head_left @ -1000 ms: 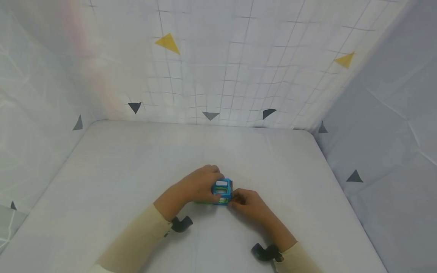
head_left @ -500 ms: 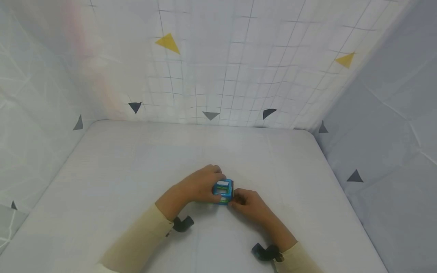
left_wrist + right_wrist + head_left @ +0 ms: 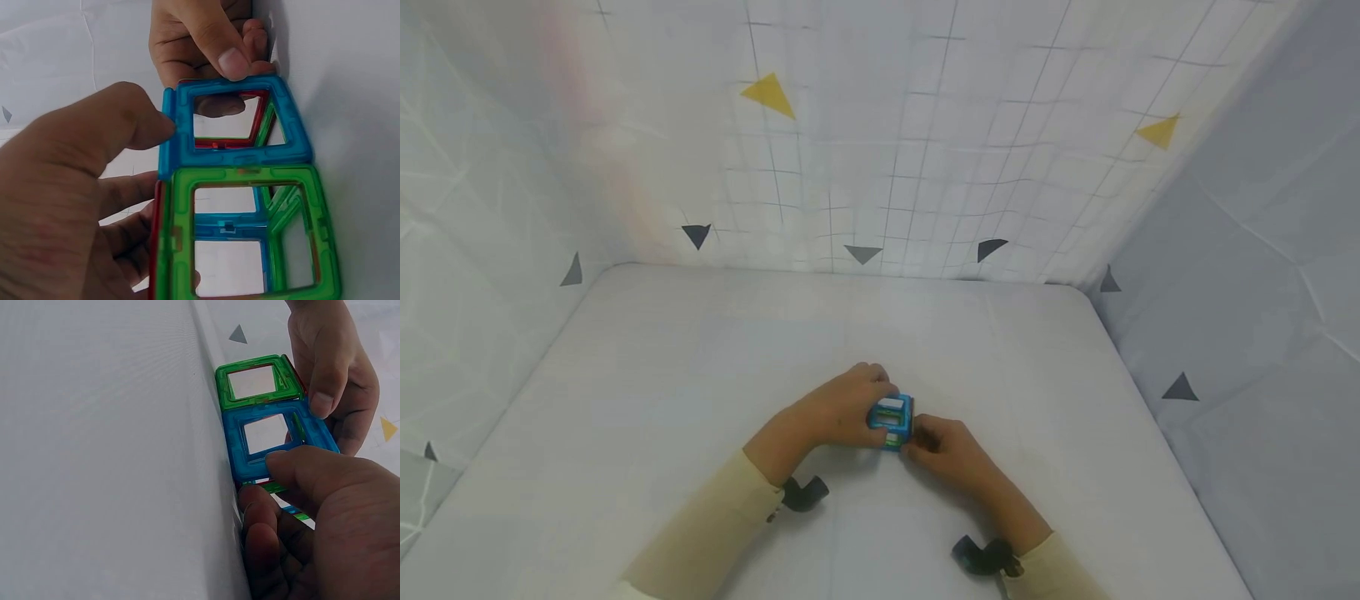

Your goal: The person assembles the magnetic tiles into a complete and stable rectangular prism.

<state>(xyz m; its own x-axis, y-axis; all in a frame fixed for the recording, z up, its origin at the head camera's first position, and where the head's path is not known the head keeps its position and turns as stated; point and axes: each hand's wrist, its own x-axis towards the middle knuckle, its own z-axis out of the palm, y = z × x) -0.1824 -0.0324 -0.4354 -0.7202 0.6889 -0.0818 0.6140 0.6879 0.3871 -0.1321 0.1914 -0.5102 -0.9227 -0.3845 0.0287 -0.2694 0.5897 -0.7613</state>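
Note:
A box-like structure of see-through magnetic tiles (image 3: 906, 417) lies on the table between both hands. A blue square tile (image 3: 244, 156) and a green square tile (image 3: 182, 250) stand side by side along its near face, with red tiles at the ends. From above and the left, my left hand (image 3: 842, 410) grips it, thumb on the blue top edge and fingers over the far side. My right hand (image 3: 953, 450) pinches the right end, its thumb (image 3: 281, 464) on the blue tile and its fingers curled beneath and behind. The left hand hides part of the top.
A white table (image 3: 700, 333) spreads all round the hands. White sheeting (image 3: 850, 167) with grid lines and triangle marks rises behind it, and a grey sheet (image 3: 1262, 333) stands along the right side. Black curved camera mounts (image 3: 805, 494) sit at both wrists.
The left hand and the tile structure have shifted slightly to the right, toward the right hand. The green edge left of the structure has gone from sight. The right hand has hardly moved.

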